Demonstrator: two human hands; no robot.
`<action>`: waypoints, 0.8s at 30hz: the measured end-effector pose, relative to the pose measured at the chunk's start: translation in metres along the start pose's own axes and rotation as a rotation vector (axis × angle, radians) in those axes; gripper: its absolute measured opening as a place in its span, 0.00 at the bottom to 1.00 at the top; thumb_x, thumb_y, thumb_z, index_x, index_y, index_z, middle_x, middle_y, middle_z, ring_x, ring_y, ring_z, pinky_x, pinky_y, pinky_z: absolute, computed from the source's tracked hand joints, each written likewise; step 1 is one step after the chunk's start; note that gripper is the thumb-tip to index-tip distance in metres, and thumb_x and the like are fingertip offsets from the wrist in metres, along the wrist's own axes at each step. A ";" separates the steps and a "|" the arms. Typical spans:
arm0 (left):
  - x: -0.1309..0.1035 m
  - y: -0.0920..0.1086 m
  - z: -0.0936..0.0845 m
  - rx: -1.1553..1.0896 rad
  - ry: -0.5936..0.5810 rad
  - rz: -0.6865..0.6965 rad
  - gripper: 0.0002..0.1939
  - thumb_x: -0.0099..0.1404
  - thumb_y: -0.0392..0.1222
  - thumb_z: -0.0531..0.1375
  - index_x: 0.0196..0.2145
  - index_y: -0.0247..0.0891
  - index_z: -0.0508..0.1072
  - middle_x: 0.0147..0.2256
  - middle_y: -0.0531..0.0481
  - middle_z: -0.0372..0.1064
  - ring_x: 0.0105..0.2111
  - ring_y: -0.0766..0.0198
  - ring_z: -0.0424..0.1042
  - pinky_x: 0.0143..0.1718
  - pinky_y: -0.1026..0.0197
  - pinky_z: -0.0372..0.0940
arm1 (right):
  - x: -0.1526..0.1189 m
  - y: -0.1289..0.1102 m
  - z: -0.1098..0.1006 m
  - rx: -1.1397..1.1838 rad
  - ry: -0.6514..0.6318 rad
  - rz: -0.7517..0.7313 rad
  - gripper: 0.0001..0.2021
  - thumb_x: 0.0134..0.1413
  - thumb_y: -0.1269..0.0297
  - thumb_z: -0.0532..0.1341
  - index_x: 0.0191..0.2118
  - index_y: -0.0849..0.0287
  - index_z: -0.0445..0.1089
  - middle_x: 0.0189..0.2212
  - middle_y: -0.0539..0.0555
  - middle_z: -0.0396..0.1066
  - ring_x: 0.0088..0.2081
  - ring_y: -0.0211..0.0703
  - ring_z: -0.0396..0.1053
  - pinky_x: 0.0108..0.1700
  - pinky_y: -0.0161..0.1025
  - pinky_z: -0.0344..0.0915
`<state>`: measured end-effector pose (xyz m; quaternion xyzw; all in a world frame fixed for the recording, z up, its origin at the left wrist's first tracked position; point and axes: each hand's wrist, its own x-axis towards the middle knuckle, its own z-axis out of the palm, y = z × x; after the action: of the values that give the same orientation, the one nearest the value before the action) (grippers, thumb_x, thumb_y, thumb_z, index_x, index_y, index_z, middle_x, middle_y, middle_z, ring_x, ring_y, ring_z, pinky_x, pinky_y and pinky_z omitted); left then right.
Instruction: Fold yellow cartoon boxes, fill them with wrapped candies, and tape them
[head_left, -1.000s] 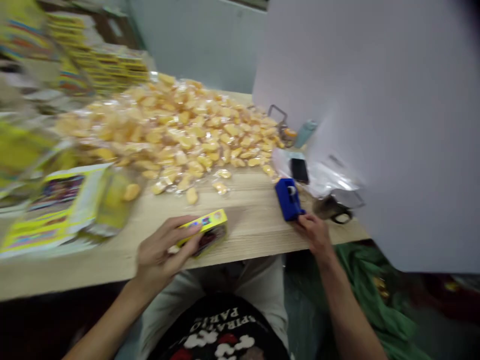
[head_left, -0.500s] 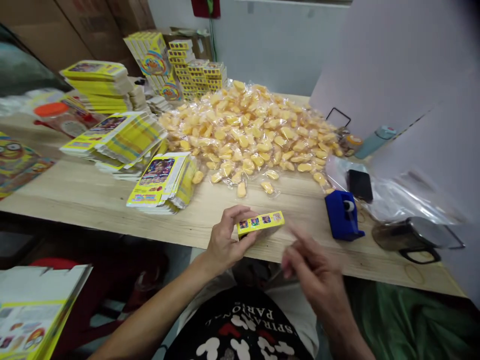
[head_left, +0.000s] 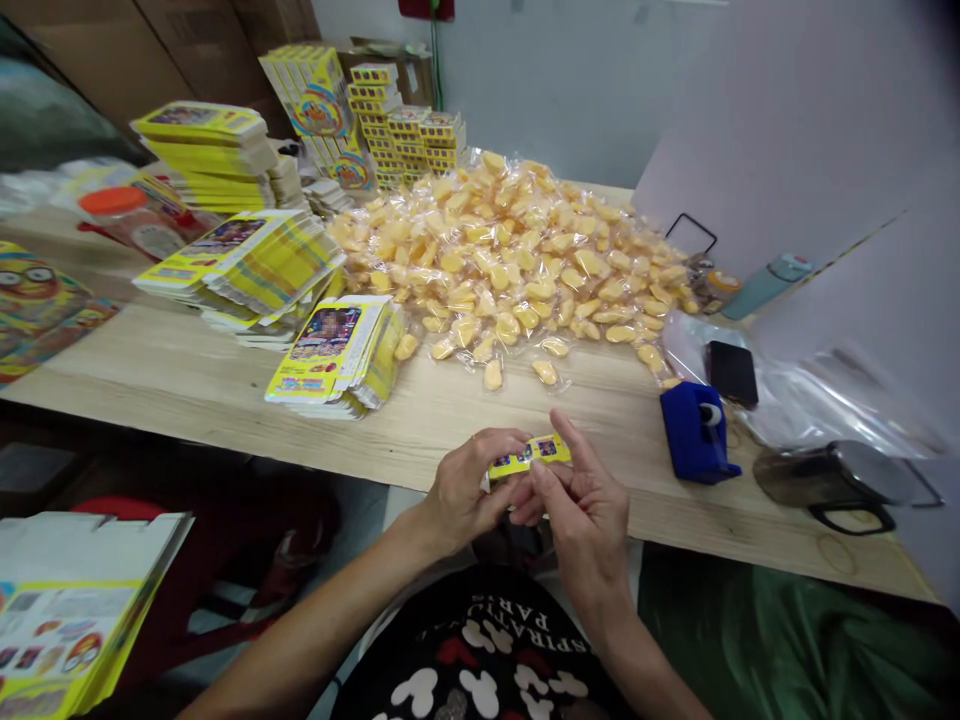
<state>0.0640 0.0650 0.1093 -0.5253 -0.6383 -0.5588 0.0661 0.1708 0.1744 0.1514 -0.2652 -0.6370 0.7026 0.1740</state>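
Where the yellow box [head_left: 555, 447] sits: at the table's [head_left: 420, 425] front edge.
Left hand [head_left: 459, 490]: pinching one end, seemingly steadying it.
Right hand [head_left: 589, 500]: thumb against print, index extended; pinching or not, can't tell.

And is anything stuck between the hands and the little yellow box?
Nothing that I can see. The left hand grips the little yellow box, and the right hand is right up at its near side. The blue tape dispenser stands off to the right. What's under the fingertips is hidden.
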 end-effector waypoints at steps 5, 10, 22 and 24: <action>0.001 0.001 -0.001 0.001 -0.001 0.022 0.25 0.66 0.30 0.62 0.58 0.40 0.61 0.49 0.40 0.74 0.50 0.57 0.76 0.47 0.54 0.75 | -0.003 0.005 -0.001 -0.029 0.030 -0.039 0.18 0.62 0.55 0.61 0.55 0.54 0.75 0.38 0.58 0.80 0.19 0.40 0.70 0.22 0.41 0.71; 0.003 0.002 -0.004 0.086 -0.076 0.061 0.18 0.68 0.31 0.60 0.55 0.39 0.69 0.51 0.39 0.73 0.50 0.57 0.75 0.47 0.56 0.74 | -0.003 0.007 -0.004 -0.087 0.034 -0.062 0.28 0.62 0.58 0.61 0.66 0.54 0.62 0.26 0.49 0.75 0.20 0.40 0.69 0.24 0.40 0.70; 0.034 0.017 -0.026 0.026 -0.220 -0.218 0.07 0.68 0.40 0.62 0.43 0.37 0.75 0.39 0.45 0.76 0.37 0.62 0.75 0.39 0.61 0.70 | 0.000 0.017 0.004 0.016 -0.031 -0.102 0.37 0.63 0.63 0.60 0.72 0.55 0.42 0.24 0.44 0.70 0.25 0.38 0.69 0.32 0.36 0.70; 0.038 0.020 -0.028 0.091 -0.293 -0.216 0.06 0.70 0.41 0.60 0.43 0.37 0.73 0.37 0.47 0.74 0.33 0.64 0.74 0.36 0.63 0.69 | -0.001 0.019 0.009 0.049 -0.020 -0.110 0.40 0.63 0.62 0.60 0.73 0.55 0.37 0.24 0.44 0.71 0.25 0.39 0.70 0.32 0.37 0.71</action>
<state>0.0480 0.0620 0.1574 -0.5259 -0.7185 -0.4506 -0.0642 0.1674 0.1641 0.1329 -0.2185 -0.6350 0.7099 0.2123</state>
